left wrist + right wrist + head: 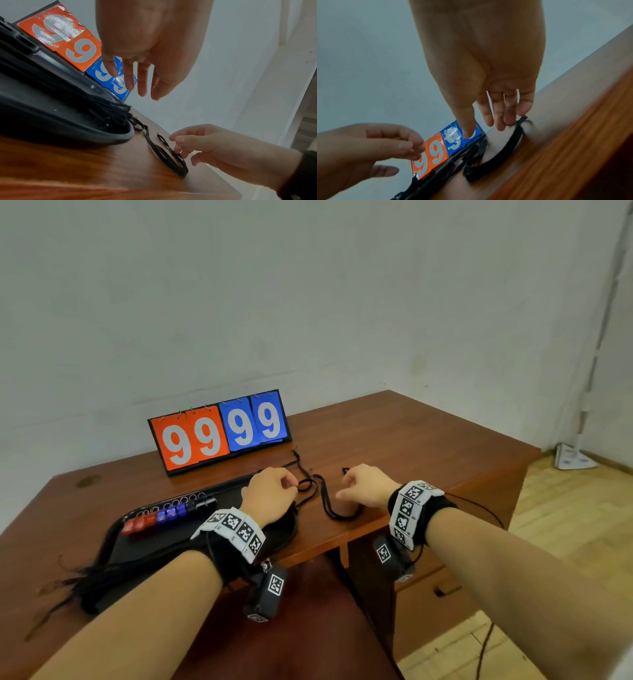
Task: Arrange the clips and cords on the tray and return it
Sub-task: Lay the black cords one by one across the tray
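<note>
A black tray point(144, 542) lies on the left of the wooden table point(411, 446). Red, blue and black clips point(164, 515) stand in a row along its far rim. A bundle of black cords point(102, 580) lies along its near side, with ends trailing off both ends. A loose black cord point(329, 508) loops on the table right of the tray. My left hand point(291, 484) hovers over the tray's right end, its fingers point(142, 89) relaxed and holding nothing. The fingertips point(508, 121) of my right hand point(346, 484) touch the loose cord point(505, 147) near its end, with the thumb apart.
An orange and blue flip scoreboard point(222, 433) reading 99 99 stands behind the tray against the wall. The table's front edge runs just under my wrists, with a drawer front point(442, 587) below at the right. More cord ends point(301, 463) trail toward the scoreboard.
</note>
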